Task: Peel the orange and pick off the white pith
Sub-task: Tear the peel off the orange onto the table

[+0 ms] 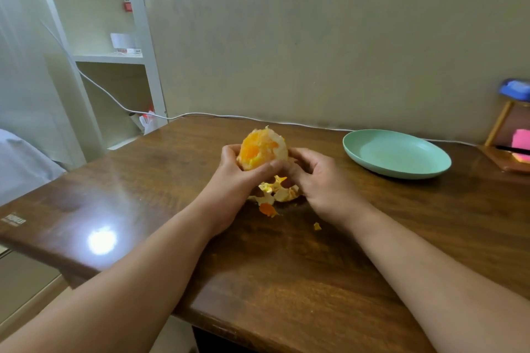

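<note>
Orange point(262, 149) in curled left fingers point(229, 152); right fingers point(298, 153) tucked behind it, grip unclear; peel scraps point(282, 193) half hidden below

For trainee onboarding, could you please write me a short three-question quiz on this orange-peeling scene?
1. True or false: peel scraps lie in the green plate.
2. Where is the peel pile? A: in the plate. B: on the table. C: on the shelf.
3. Fill in: the left hand grips the ____.
Key: 1 false, the plate is bare. 2 B. 3 orange.
</note>
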Demonstrator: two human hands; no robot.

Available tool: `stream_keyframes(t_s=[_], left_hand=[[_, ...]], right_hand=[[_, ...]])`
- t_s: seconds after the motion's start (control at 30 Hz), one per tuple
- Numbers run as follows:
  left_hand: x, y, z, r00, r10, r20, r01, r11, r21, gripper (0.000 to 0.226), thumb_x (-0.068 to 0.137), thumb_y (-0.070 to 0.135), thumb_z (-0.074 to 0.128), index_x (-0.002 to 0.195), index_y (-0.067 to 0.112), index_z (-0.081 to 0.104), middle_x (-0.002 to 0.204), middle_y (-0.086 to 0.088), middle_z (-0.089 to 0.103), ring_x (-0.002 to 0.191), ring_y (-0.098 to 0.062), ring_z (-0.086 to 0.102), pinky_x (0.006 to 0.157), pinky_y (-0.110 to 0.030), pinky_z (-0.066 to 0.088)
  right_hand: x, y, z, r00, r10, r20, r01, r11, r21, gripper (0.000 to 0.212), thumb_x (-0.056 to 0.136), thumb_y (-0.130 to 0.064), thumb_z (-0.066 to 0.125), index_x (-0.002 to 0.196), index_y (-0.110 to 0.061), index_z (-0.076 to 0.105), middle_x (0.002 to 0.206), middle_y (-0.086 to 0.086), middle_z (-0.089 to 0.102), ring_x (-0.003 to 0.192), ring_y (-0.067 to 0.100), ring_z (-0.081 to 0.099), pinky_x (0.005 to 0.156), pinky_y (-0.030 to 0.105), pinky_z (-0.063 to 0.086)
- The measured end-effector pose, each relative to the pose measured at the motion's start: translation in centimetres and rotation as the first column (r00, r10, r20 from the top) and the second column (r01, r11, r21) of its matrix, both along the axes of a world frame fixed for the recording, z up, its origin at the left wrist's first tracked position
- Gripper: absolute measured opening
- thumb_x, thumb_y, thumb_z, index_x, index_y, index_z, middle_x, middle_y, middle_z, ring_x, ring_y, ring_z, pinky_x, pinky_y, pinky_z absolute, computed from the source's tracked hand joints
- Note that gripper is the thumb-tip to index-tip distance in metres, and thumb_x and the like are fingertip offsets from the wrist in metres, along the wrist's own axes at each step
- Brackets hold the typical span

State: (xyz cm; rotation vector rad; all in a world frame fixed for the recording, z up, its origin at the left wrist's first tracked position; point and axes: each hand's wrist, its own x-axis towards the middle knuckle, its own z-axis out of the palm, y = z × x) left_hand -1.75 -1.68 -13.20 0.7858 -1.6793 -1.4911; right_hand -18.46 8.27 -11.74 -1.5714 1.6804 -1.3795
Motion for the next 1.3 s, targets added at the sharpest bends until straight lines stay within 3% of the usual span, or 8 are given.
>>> stream_keyframes(t_s=[0.13, 0.27, 0.53, 0.63, 0.77, 0.93, 1.17, 1.3], left_hand=[[0.2, 0.3, -0.1, 0.992, 0.089, 0.085, -0.059, 0.95, -0.305, 0.093, 0.07, 0.061, 0.094, 0.144, 0.045, 0.04, 0.13, 0.016, 0.061, 0.114, -0.001, 0.067, 0.093, -0.028, 0.061], [0.3, 1.0, 0.0, 0.971, 0.212, 0.113, -0.126, 0.85, -0.511, 0.085, 0.069, 0.06, 0.092, 0.137, 0.043, 0.045, 0.121, 0.022, 0.062, 0.108, 0.008, 0.063, 0.087, -0.013, 0.056], [-0.3, 1.8, -0.1, 0.959, 0.243, 0.148, -0.089, 0.751, -0.655, 0.092, 0.072, 0.052, 0.095, 0.147, 0.038, 0.044, 0.127, 0.017, 0.062, 0.113, -0.004, 0.063, 0.095, -0.028, 0.059], [-0.4, 1.7, -0.2, 0.957, 0.252, 0.144, -0.1, 0.754, -0.65, 0.09, 0.073, 0.052, 0.095, 0.147, 0.038, 0.045, 0.127, 0.016, 0.063, 0.113, -0.006, 0.065, 0.094, -0.03, 0.061], [-0.3, 1.3, -0.3, 0.953, 0.275, 0.126, -0.158, 0.806, -0.57, 0.077, 0.076, 0.054, 0.092, 0.139, 0.038, 0.051, 0.115, 0.016, 0.068, 0.104, -0.001, 0.067, 0.087, -0.025, 0.061], [-0.3, 0.8, -0.2, 0.948, 0.264, 0.18, -0.147, 0.861, -0.487, 0.061, 0.08, 0.058, 0.086, 0.125, 0.031, 0.056, 0.105, 0.014, 0.068, 0.095, -0.002, 0.067, 0.078, -0.022, 0.06], [-0.9, -0.5, -0.6, 0.939, 0.295, 0.177, -0.222, 0.912, -0.344, 0.068, 0.074, 0.084, 0.07, 0.112, 0.029, 0.066, 0.101, 0.009, 0.075, 0.09, -0.012, 0.074, 0.08, -0.045, 0.066], [-1.1, -0.2, -0.5, 0.938, 0.294, 0.183, -0.213, 0.905, -0.367, 0.062, 0.078, 0.081, 0.072, 0.111, 0.029, 0.068, 0.1, 0.01, 0.075, 0.091, -0.005, 0.071, 0.082, -0.035, 0.064]], right_hand=[[-1.1, 0.2, 0.1, 0.995, 0.052, -0.083, -0.054, 0.998, -0.025, 0.05, 0.106, -0.039, 0.064, 0.154, -0.036, 0.054, 0.132, -0.019, 0.071, 0.124, 0.002, 0.066, 0.104, 0.038, 0.058], [-1.6, 0.7, 0.3, 0.986, 0.071, -0.151, -0.071, 0.997, 0.004, 0.045, 0.108, -0.034, 0.061, 0.153, -0.035, 0.055, 0.134, -0.023, 0.07, 0.12, -0.006, 0.066, 0.101, 0.028, 0.058], [-2.1, 0.1, -0.3, 0.976, 0.108, 0.19, -0.117, 0.993, 0.033, 0.031, 0.101, -0.013, 0.072, 0.128, -0.026, 0.064, 0.117, 0.01, 0.075, 0.106, 0.041, 0.075, 0.084, 0.067, 0.062], [-1.7, 0.1, -0.2, 0.94, 0.101, 0.327, -0.128, 0.99, 0.062, 0.032, 0.103, -0.007, 0.067, 0.132, -0.02, 0.063, 0.12, 0.019, 0.072, 0.106, 0.045, 0.074, 0.081, 0.064, 0.064], [-0.8, 0.0, 0.0, 0.914, 0.116, 0.39, -0.192, 0.968, 0.163, 0.027, 0.112, -0.016, 0.052, 0.135, -0.013, 0.066, 0.118, 0.021, 0.076, 0.097, 0.03, 0.075, 0.093, 0.047, 0.059], [-0.1, -0.3, 0.1, 0.934, 0.062, 0.351, -0.139, 0.97, 0.198, 0.025, 0.11, -0.016, 0.052, 0.124, -0.007, 0.071, 0.109, 0.025, 0.076, 0.092, 0.029, 0.073, 0.095, 0.052, 0.059], [1.0, -1.2, 0.0, 0.895, 0.008, 0.446, -0.122, 0.966, 0.228, 0.043, 0.114, -0.037, 0.044, 0.12, -0.002, 0.068, 0.095, 0.02, 0.074, 0.081, 0.027, 0.071, 0.068, 0.037, 0.057], [1.2, -1.2, -0.1, 0.897, 0.006, 0.441, -0.123, 0.964, 0.237, 0.047, 0.115, -0.03, 0.031, 0.117, 0.0, 0.067, 0.093, 0.023, 0.074, 0.078, 0.026, 0.072, 0.067, 0.035, 0.057]])
